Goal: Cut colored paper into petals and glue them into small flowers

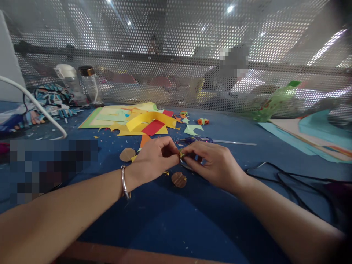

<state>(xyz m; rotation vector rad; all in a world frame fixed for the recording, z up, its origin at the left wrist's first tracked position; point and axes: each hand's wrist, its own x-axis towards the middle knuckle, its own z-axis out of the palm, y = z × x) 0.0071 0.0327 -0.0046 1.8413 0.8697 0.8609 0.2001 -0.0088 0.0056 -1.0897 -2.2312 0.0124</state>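
Observation:
My left hand (158,157) and my right hand (213,161) meet at the middle of the blue table, fingertips pinched together. Between them is a small yellow paper piece (181,154), mostly hidden by the fingers. Just below lies a round brown cardboard disc (179,180) with a bit of yellow at its edge. Another brown disc (127,154) rests left of my left hand. Behind my right hand lies a blue glue gun (199,140) with a clear glue stick (235,142) pointing right. A grey object under my right fingers is too covered to name.
Coloured paper sheets and scraps (132,126) spread behind my hands. An orange-and-green paper flower (203,121) sits beyond. Two bottles (72,82) stand back left, a green bottle (277,101) back right. Black cables (286,178) cross the right side. A perforated metal screen (176,55) closes the back.

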